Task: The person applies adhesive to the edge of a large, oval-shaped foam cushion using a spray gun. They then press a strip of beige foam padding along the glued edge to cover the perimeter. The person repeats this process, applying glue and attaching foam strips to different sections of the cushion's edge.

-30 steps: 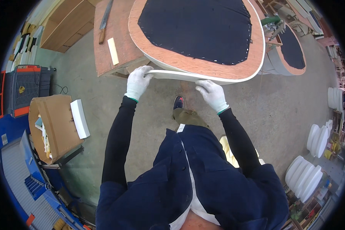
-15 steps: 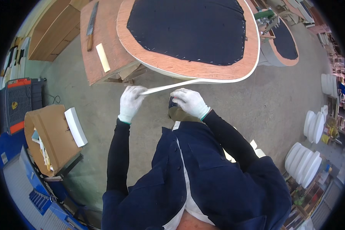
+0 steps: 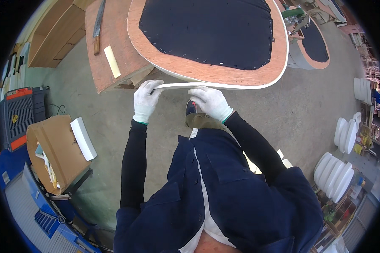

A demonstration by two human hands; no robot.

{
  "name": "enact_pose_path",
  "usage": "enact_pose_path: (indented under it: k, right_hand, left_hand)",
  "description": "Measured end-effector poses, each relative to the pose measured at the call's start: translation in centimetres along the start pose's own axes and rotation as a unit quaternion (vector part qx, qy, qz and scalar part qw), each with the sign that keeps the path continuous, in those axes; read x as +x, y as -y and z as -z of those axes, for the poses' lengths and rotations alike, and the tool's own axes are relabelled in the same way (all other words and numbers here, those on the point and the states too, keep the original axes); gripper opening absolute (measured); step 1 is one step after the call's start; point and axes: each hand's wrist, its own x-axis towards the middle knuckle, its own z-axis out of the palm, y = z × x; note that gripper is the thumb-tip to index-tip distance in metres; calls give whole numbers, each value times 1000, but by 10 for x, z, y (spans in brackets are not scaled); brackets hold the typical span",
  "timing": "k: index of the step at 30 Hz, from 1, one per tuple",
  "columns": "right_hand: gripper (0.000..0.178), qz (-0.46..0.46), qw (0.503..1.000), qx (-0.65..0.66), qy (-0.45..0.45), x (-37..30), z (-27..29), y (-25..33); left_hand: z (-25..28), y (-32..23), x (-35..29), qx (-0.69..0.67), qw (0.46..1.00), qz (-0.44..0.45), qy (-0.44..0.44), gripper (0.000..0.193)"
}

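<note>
A large rounded plywood panel lies in front of me, with black fabric stapled over its middle. Along its near edge runs a flexible white strip, whose loose end stretches to the left. My left hand, in a white glove, is closed around that end. My right hand, also gloved, has its fingers bent together against the strip where it meets the panel's rim; the fingertips are partly hidden. On the wooden tabletop to the left are a long knife with a wooden handle and a cream foam piece.
A cardboard box with scraps stands at left, a white block beside it. Further left is a grey and orange machine. Another rounded piece sits behind at right. Stacked white oval parts line the right side.
Both hands have moved slightly forward, toward the panel. The strip's loose end has risen with my left hand and now lies closer to the panel's edge. My right hand has come up to the strip.
</note>
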Motion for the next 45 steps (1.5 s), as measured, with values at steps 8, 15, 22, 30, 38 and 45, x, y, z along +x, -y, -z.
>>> enact_pose_path:
  k: [8,15,22,30,38,45]
  right_hand:
    - [23,4,1000,6,-13,6,1,1]
    - [26,10,1000,12,-4,12,-1,11]
    - [26,33,999,11,-1,29,-8,20]
    - [25,-5,1000,9,16,31,-7,24]
    - [25,-15,1000,21,-3,32,-8,29]
    - [25,-37,999,7,-5,34,-9,32]
  left_hand:
    - [-7,6,9,-18,999,20,-25,23]
    - [-16,9,12,-53,994,82,-53,23]
    - [-21,11,16,-62,992,74,-79,22]
    - [-18,13,17,-94,990,48,-91,22]
    - [-23,12,23,-87,990,57,-93,20]
    - [-31,14,24,-117,983,71,-124,25]
